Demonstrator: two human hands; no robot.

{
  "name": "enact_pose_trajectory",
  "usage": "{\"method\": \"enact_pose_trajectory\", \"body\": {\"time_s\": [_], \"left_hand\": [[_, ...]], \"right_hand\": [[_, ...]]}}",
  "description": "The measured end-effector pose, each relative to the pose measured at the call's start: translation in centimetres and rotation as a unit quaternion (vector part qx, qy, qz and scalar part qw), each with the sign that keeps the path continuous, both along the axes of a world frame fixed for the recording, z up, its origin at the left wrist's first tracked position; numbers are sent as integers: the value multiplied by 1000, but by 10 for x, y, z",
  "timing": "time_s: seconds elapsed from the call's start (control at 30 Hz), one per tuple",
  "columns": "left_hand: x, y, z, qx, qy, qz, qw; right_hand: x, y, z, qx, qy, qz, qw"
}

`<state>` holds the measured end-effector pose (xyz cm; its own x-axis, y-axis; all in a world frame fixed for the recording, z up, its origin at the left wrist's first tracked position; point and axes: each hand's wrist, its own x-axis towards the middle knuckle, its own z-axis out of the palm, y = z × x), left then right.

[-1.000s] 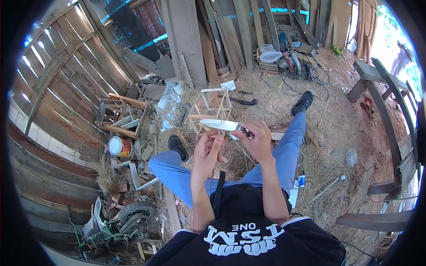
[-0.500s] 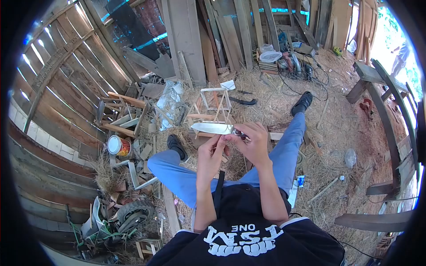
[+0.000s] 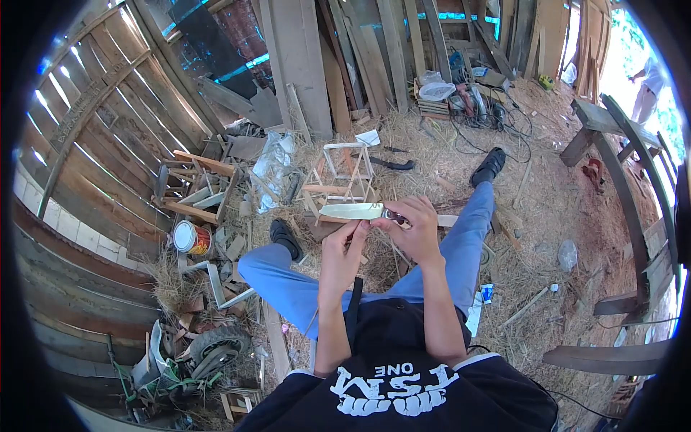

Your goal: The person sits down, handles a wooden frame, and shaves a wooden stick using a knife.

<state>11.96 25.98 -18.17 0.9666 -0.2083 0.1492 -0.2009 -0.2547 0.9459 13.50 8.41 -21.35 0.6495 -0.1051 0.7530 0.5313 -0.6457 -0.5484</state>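
My right hand [image 3: 415, 229] is wrapped round the dark handle of a knife [image 3: 354, 211]. Its broad, pale blade points left, lying nearly level above my lap. Just below the blade, my left hand [image 3: 341, 250] is closed in a pinch, its thumb meeting my right thumb. Whatever those left fingers hold is too small or too hidden to name. Beyond the blade stands a small frame of thin wooden sticks [image 3: 348, 164] on the straw-strewn ground. A dark curved blade-like tool [image 3: 392, 164] lies just right of that frame.
Power tools with cables [image 3: 475, 104] lie at the back. To the left are a wooden stool frame [image 3: 198, 186], a paint bucket [image 3: 193, 237] and a wheel [image 3: 219, 348]. A wooden bench [image 3: 622, 137] stands at the right; a person [image 3: 651, 86] is outside beyond it.
The knife has shifted slightly to the right, together with my right hand. My left hand stays almost in place. The person outside has come further into view.
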Motion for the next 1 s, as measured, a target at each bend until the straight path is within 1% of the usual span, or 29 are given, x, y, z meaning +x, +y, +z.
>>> {"method": "enact_pose_trajectory", "body": {"time_s": [0.1,0.2,0.3,0.47,0.77,0.87,0.9,0.97,1.0], "left_hand": [[0,3,1,-34,36,34,998],[3,7,0,35,31,30,998],[5,4,-7,-19,34,37,999],[5,7,-3,-25,48,38,998],[2,10,5,-40,59,30,997],[2,9,2,-36,51,37,997],[2,8,-1,-34,47,41,998],[5,8,-13,-18,39,7,999],[5,7,-14,-10,36,-9,999]], "right_hand": [[4,-8,-11,4,10,-13,1000],[5,-12,-19,12,35,-20,999],[4,-10,-21,10,38,-36,999],[0,-1,-11,6,62,-43,997],[-4,-2,2,-2,68,-20,997],[-5,0,-1,36,80,-8,996],[-5,0,0,27,73,5,997],[-5,2,3,11,61,29,998],[-2,6,2,9,33,21,999]]}}
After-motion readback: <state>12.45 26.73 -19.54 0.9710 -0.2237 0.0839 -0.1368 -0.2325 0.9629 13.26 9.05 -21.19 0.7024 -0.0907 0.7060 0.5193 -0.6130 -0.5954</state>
